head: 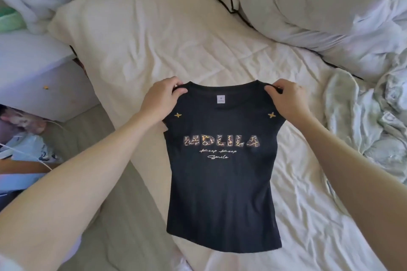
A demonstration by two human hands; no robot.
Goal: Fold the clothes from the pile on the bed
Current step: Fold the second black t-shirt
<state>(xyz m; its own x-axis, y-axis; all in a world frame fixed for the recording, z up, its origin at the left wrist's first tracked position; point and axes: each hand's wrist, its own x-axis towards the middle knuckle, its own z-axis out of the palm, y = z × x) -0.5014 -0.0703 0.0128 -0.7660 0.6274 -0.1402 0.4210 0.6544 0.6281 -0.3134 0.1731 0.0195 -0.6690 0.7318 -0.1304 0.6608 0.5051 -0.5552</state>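
I pinch one black short-sleeved cotton T-shirt with leopard-print lettering (222, 174) at its shoulders, my left hand (161, 94) and right hand (286, 99) each gripping a shoulder seam, print facing me, above the near edge of the bed's cream sheet (154, 50). To fold well, I judge, I should lay it flat and smooth. One crumpled pale-green garment (370, 121) lies at the right edge.

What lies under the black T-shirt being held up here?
Around the black T-shirt, pinched at its shoulders by the left hand and right hand, the cream bed sheet shows. Whatever lies directly beneath is covered by the shirt.
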